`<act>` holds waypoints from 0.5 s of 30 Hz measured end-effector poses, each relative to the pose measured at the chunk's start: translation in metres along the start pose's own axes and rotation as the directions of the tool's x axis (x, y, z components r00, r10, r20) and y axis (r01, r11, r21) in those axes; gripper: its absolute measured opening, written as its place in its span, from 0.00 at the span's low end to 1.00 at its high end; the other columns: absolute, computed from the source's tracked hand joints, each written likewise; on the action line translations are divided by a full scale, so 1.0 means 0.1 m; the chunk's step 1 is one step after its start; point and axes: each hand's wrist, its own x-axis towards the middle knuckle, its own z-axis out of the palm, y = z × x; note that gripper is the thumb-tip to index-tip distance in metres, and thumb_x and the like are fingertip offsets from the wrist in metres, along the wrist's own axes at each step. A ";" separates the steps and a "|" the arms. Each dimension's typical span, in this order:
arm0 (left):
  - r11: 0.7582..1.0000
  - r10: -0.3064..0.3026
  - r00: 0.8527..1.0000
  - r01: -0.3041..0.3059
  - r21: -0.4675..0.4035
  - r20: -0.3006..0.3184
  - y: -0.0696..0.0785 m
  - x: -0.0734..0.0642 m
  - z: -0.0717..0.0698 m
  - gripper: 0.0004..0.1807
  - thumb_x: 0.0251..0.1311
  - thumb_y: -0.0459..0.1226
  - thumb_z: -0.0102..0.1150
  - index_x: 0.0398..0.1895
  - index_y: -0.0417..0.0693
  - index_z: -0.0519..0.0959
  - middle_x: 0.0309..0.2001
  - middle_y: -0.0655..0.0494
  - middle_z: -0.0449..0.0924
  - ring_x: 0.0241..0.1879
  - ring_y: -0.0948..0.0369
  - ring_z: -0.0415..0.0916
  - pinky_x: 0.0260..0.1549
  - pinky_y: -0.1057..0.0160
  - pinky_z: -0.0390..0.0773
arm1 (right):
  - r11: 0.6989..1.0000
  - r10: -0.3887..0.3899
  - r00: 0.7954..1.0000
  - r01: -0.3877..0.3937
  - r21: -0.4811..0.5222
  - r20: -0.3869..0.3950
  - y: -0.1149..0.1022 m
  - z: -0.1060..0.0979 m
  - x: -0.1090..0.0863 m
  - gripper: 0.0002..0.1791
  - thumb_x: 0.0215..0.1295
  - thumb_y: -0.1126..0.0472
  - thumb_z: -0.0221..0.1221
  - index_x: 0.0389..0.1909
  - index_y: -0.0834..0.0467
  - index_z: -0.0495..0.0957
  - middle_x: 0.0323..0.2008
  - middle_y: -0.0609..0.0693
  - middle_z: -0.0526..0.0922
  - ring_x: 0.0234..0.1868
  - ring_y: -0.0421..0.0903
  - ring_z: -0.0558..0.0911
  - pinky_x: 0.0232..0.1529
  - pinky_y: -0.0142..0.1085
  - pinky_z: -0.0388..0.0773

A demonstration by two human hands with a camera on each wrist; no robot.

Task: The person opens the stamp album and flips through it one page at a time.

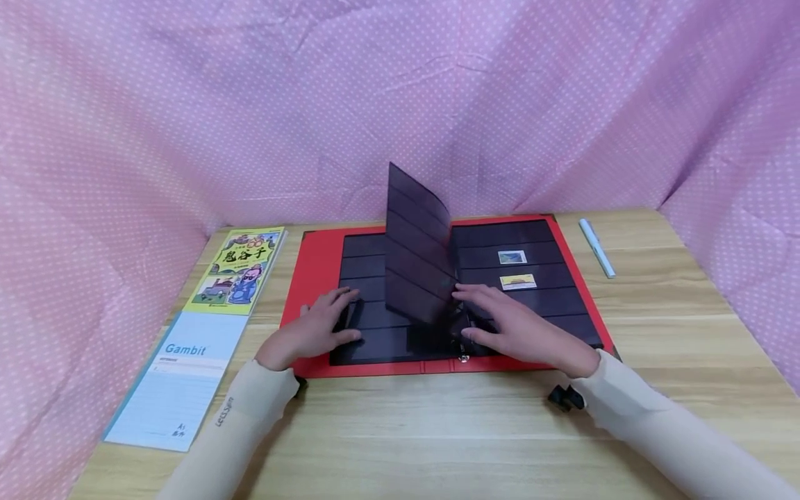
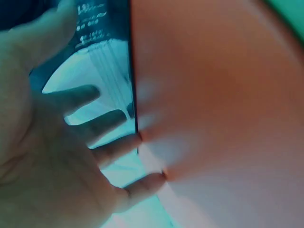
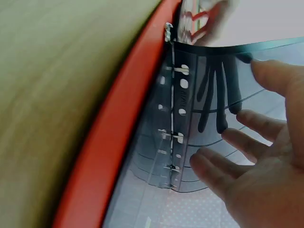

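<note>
A red ring-binder stamp album lies spread on the table. From its middle one black pocket page stands up, leaning left, in the head view. Two small stamps, a blue-green one and a yellow one, sit in the strips of the right-hand page. My left hand is at the outer edge of the left page, fingers extended. Beside the raised page is my right hand, its fingers spread and nothing gripped. Metal rings run through the page holes in the right wrist view.
At the left, a yellow illustrated book lies above a light blue notebook. A pale blue pen lies to the right of the album. Pink dotted cloth hangs behind and beside the wooden table.
</note>
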 end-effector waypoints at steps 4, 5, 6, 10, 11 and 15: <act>0.990 -0.014 0.990 -0.006 -0.142 -0.138 -0.05 -0.02 -0.07 0.35 0.67 0.48 0.50 0.74 0.50 0.51 0.69 0.47 0.55 0.68 0.48 0.52 0.61 0.39 0.56 | 0.997 -0.049 0.999 0.050 -0.061 0.008 0.03 0.05 0.01 0.32 0.64 0.49 0.60 0.68 0.50 0.64 0.70 0.44 0.58 0.69 0.48 0.57 0.59 0.48 0.67; 0.987 -0.022 0.985 -0.005 -0.158 -0.169 -0.06 -0.02 -0.09 0.34 0.69 0.48 0.48 0.73 0.50 0.52 0.69 0.48 0.55 0.68 0.49 0.53 0.61 0.41 0.58 | 0.995 -0.058 0.998 0.059 -0.076 0.015 0.03 0.05 0.02 0.32 0.63 0.50 0.61 0.68 0.50 0.65 0.70 0.44 0.58 0.69 0.50 0.55 0.60 0.49 0.66; 0.985 -0.032 0.980 -0.003 -0.175 -0.199 -0.06 -0.02 -0.10 0.33 0.70 0.48 0.46 0.73 0.49 0.52 0.70 0.48 0.55 0.68 0.49 0.53 0.60 0.43 0.60 | 0.993 -0.065 0.998 0.067 -0.096 0.024 0.03 0.06 0.03 0.32 0.63 0.51 0.61 0.68 0.51 0.65 0.70 0.45 0.58 0.70 0.52 0.54 0.60 0.50 0.65; 0.983 -0.051 0.964 0.003 -0.184 -0.262 -0.03 0.00 -0.13 0.34 0.69 0.51 0.45 0.74 0.49 0.52 0.71 0.49 0.53 0.68 0.50 0.52 0.60 0.44 0.62 | 0.981 -0.070 0.994 0.083 -0.174 0.082 0.00 0.07 0.06 0.33 0.64 0.52 0.60 0.69 0.53 0.64 0.71 0.49 0.57 0.71 0.58 0.49 0.62 0.58 0.59; 0.984 -0.047 0.964 0.000 -0.176 -0.261 -0.01 0.00 -0.13 0.35 0.69 0.51 0.46 0.74 0.50 0.51 0.71 0.49 0.52 0.68 0.49 0.51 0.60 0.43 0.61 | 0.978 -0.065 0.993 0.083 -0.191 0.100 -0.01 0.07 0.07 0.33 0.65 0.52 0.60 0.69 0.53 0.63 0.71 0.50 0.56 0.71 0.58 0.48 0.62 0.59 0.57; 0.996 -0.017 0.977 -0.002 -0.089 -0.211 0.11 0.02 -0.10 0.41 0.65 0.55 0.50 0.75 0.51 0.48 0.71 0.47 0.50 0.69 0.47 0.48 0.60 0.36 0.55 | 0.967 -0.039 0.988 0.075 -0.245 0.149 -0.05 0.08 0.09 0.33 0.66 0.51 0.58 0.70 0.54 0.61 0.72 0.51 0.54 0.71 0.59 0.47 0.62 0.62 0.53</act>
